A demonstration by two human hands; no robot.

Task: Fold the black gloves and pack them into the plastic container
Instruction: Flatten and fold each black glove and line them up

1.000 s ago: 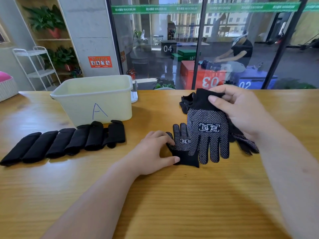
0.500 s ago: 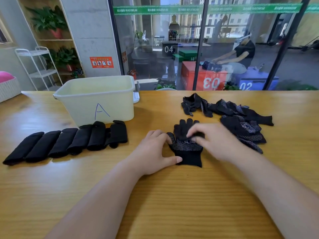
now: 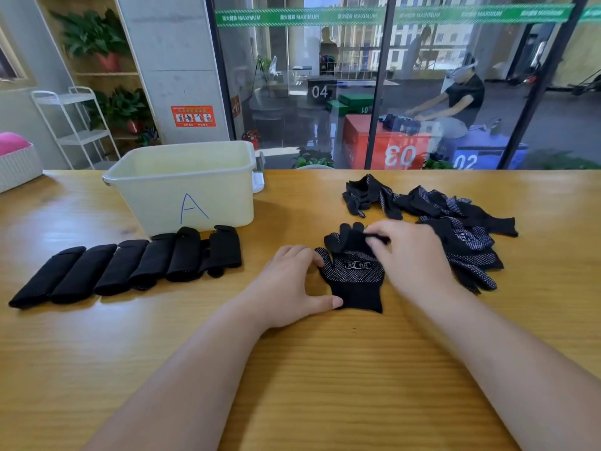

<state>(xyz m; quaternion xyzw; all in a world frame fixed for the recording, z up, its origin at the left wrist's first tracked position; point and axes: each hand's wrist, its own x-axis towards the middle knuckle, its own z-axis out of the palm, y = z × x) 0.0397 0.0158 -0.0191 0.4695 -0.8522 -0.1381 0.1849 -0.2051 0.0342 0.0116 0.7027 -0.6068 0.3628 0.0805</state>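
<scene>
- Desk: pale wood with the grain running side to side, lightly glossy. It fills the lower half of the view.
- Room: a glass wall with dark frames and a green strip stands behind the far edge. A grey pillar with an orange notice is at far left. Beside it are potted plants on shelves and a white wire rack. A white basket sits at the desk's left edge.
- Tub: cream plastic with a blue "A" on the near wall. It stands at the far edge, left of centre.
- Rolls: folded black gloves lying side by side in a row. The row runs from just in front of the tub toward the left edge.
- Pile: loose black dotted gloves near the far edge, right of centre.
- Glove: black, with the white-dotted palm and logo up. It lies flat at mid-desk with the cuff toward the near edge, between the two hands.
- Left hand: fingers relaxed. The fingertips rest on the glove's left side and the thumb touches the cuff corner.
- Right hand: fingers curled, pinching black fabric at the glove's finger ends on its far right side. The hand lies between the glove and the pile.
</scene>
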